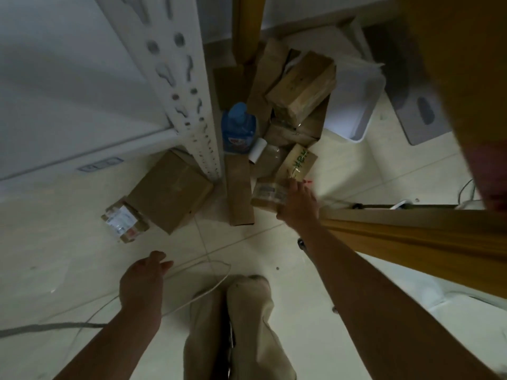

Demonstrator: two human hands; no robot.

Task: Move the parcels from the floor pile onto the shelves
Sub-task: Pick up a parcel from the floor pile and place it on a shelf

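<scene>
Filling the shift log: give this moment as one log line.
phase: pickup | right hand: at labelled parcel, grip unclear | left hand: open, empty | pile: beside shelf post

The right hand [299, 201] covers the near end of a small labelled parcel [267, 193], so whether its fingers grip the parcel cannot be told. Print on that label, on the taped parcel [122, 220] and on the blue bottle [238, 127] is too blurred to read. The shelf upright [192, 105] hides a corner of the large box [170, 193]. The top box [301, 86] buries the parcels beneath it.
</scene>
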